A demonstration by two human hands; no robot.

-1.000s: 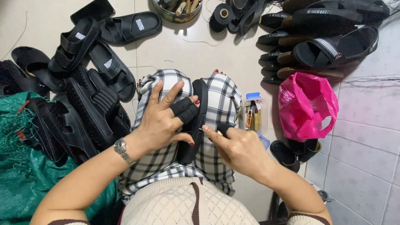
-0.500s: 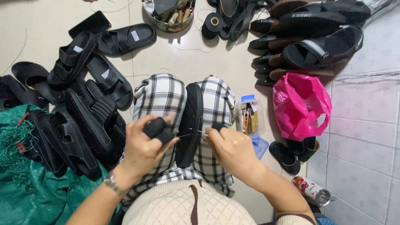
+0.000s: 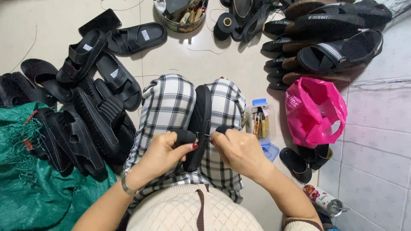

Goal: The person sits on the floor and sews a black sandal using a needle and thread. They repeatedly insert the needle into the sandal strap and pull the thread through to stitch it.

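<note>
A black sandal sole point(image 3: 201, 115) stands on edge between my knees, which are covered by plaid trousers point(image 3: 169, 102). My left hand point(image 3: 160, 156) grips a black strap end point(image 3: 184, 136) on the sole's left side. My right hand point(image 3: 239, 152) pinches the other black strap end point(image 3: 222, 128) on the right side. Both hands press against the sole near my lap. A watch sits on my left wrist.
A heap of black sandals point(image 3: 85, 115) lies on the floor at left beside a green sack point(image 3: 30, 188). More sandals point(image 3: 329, 47) are stacked at upper right. A pink plastic bag point(image 3: 314, 111), a small clear tool box point(image 3: 260, 119) and a round tin point(image 3: 180, 13) stand nearby.
Both hands have drawn back toward my lap. The sandal, held flat a second ago, now stands on edge between the knees, with a strap end in each hand.
</note>
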